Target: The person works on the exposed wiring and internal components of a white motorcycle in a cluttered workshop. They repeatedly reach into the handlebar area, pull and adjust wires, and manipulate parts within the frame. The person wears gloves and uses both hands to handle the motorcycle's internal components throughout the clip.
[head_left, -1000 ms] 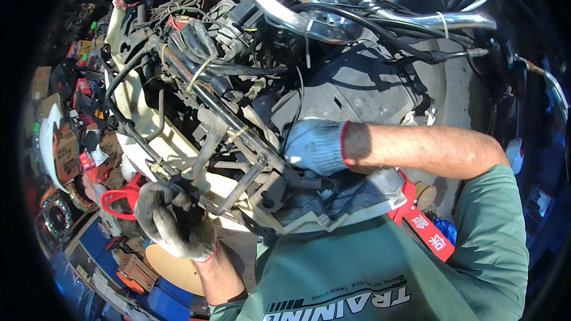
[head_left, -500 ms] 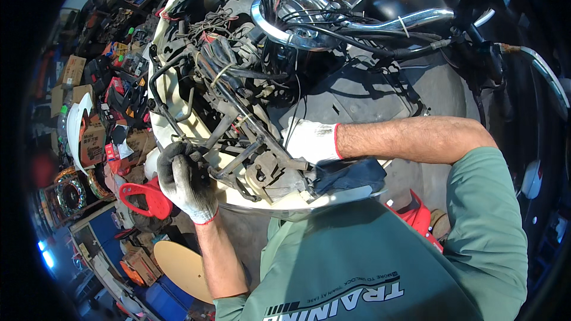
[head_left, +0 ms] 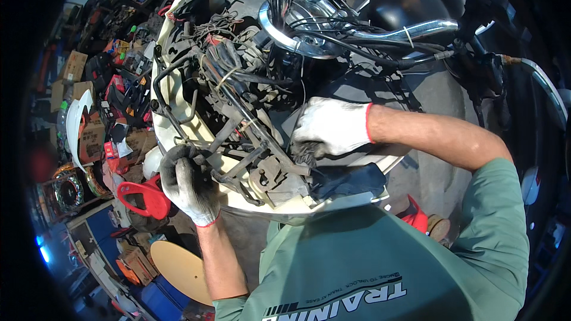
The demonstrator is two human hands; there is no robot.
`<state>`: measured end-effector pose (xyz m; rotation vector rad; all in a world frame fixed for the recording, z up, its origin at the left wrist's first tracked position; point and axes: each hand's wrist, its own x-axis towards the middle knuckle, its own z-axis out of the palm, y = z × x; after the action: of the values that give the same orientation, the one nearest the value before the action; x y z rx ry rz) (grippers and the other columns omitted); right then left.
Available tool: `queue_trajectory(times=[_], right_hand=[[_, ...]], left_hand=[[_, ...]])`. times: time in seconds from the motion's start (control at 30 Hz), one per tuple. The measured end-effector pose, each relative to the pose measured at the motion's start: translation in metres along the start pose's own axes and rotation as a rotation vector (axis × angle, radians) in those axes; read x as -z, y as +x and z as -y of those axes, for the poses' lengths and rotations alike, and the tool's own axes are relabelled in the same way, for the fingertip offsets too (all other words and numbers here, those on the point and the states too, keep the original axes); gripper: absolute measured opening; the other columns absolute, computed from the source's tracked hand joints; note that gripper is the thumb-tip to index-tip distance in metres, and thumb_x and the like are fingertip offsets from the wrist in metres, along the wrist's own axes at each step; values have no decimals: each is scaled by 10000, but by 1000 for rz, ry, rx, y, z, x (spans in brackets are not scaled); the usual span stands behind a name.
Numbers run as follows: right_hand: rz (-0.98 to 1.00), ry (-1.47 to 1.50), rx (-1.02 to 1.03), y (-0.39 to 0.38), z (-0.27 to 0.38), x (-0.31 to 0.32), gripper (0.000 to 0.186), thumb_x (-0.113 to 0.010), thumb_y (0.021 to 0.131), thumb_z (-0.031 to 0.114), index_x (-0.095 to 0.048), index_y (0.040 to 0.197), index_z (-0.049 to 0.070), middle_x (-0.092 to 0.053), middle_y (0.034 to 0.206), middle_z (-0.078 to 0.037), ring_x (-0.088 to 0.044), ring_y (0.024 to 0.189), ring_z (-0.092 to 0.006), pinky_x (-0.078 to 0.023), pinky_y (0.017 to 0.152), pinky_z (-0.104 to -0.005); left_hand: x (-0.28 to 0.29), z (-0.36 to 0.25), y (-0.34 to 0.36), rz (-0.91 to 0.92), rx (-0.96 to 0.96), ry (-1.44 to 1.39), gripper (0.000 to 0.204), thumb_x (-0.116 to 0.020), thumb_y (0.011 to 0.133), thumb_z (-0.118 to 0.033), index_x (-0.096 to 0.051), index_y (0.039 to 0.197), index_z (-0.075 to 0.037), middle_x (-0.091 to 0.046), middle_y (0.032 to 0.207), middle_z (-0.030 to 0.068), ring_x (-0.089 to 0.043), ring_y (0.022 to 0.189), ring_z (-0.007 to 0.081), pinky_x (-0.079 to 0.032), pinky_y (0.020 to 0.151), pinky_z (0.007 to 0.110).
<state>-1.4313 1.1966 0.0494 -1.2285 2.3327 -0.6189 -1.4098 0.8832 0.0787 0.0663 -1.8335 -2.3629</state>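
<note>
A scooter's black tube frame (head_left: 260, 132), strung with hoses and wires, stands among cream body panels (head_left: 172, 86). My left hand (head_left: 189, 185), in a white knit glove with dark palm and fingers, curls round a thin black tube at the frame's left side. In a matching glove, my right hand (head_left: 333, 126) is bent at the right side of the frame. Its fingers are closed and tucked down by the lower tubes; whatever they hold is hidden. Just below lies a dark plastic sheet or bag (head_left: 348, 179) on the cream panel edge.
Chrome handlebars (head_left: 431, 28) with cables and a round black mirror or lamp shell (head_left: 413, 1) stand at the far right. On the left are cardboard boxes (head_left: 92, 138), a red plastic part (head_left: 146, 199), a tan disc (head_left: 178, 270) and heaps of parts.
My right hand has moved up and a little right, its back now turned up and its fingers curled downward. The left hand stays at the same tube.
</note>
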Motion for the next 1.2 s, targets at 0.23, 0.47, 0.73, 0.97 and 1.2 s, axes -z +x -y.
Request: queue_trajectory(times=[0.23, 0.47, 0.73, 0.97, 1.2], right_hand=[[-160, 378, -422, -73, 12, 7, 347, -731, 876, 227, -686, 1177, 62, -725, 1053, -168, -689, 997, -357, -538, 889, -442], [-527, 319, -779, -136, 20, -11, 355, -694, 838, 79, -674, 1191, 44, -675, 1122, -146, -639, 1083, -332, -503, 972, -408], [-954, 512, -1031, -156, 32, -41, 372, -698, 824, 2, -654, 1193, 13, -677, 1147, -135, -668, 1072, -254, -519, 958, -364], [-797, -99, -960, -153, 33, -49, 382, -719, 839, 132, -676, 1215, 82, -661, 1159, -127, -622, 1098, -334, -476, 993, -425], [-959, 54, -1082, -182, 21, -63, 351, -635, 871, 117, -667, 1217, 68, -679, 1131, -174, -641, 1073, -355, -509, 954, -423]], left_hand=[[7, 2, 3, 64, -3, -51, 233, -622, 980, -118, -589, 1171, 10, -596, 985, 99, -596, 831, 188, -517, 685, 282], [2, 0, 1, -7, -18, 63, 253, -635, 981, -163, -602, 1167, 5, -657, 967, 115, -642, 771, 165, -521, 602, 242], [-1, 2, 3, 16, -48, 92, 250, -644, 969, -166, -605, 1140, 12, -660, 971, 95, -632, 774, 148, -516, 641, 227], [4, 2, 6, 35, -60, 124, 252, -646, 961, -166, -610, 1132, 16, -653, 979, 91, -620, 795, 145, -525, 705, 246], [-3, 1, 5, 14, -71, 120, 247, -647, 949, -137, -611, 1130, 26, -646, 979, 94, -618, 786, 152, -544, 742, 281]])
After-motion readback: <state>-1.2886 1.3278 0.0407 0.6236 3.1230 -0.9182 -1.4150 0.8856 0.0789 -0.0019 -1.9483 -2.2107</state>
